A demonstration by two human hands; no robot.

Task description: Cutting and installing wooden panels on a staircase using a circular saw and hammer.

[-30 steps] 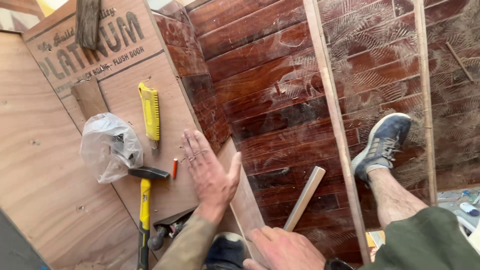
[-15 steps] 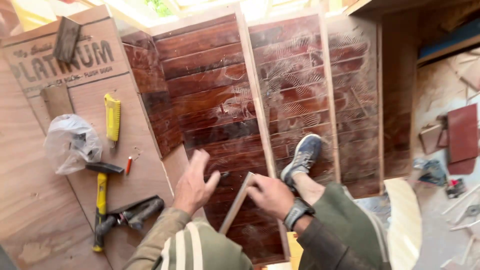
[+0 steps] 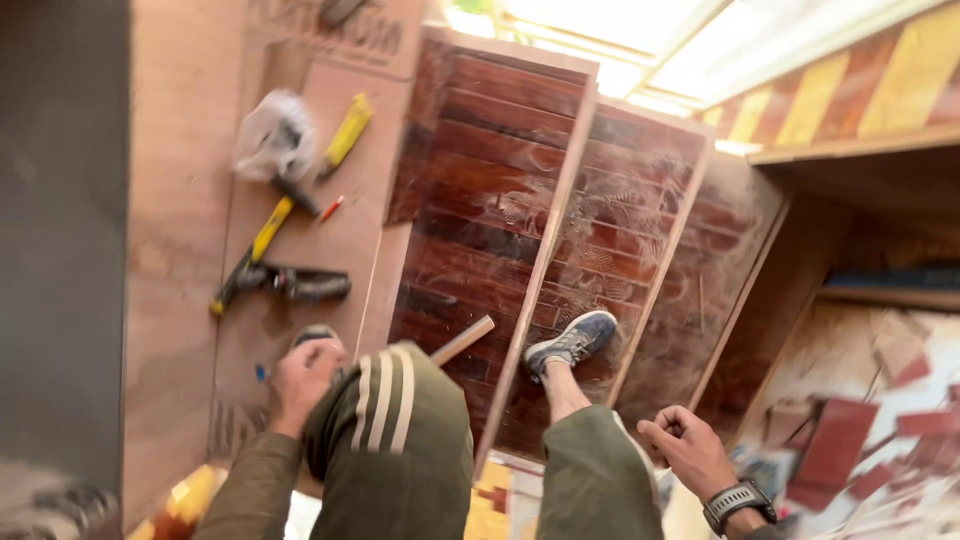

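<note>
**Hands braced over the panelled boards**

Our left hand (image 3: 305, 380) presses palm down on the pale plywood sheet (image 3: 170, 250) near its lower edge, fingers curled, gripping nothing we can make out. Our right hand (image 3: 690, 455) hangs loosely fisted and empty off the dark panel's (image 3: 480, 200) right edge. A short wooden batten (image 3: 462, 340) lies on the panel by our knee; we judge it light, stiff, best gripped mid-length. A yellow-handled hammer (image 3: 255, 245) lies further up the plywood.

Bright overhead daylight, heavy motion blur
</note>
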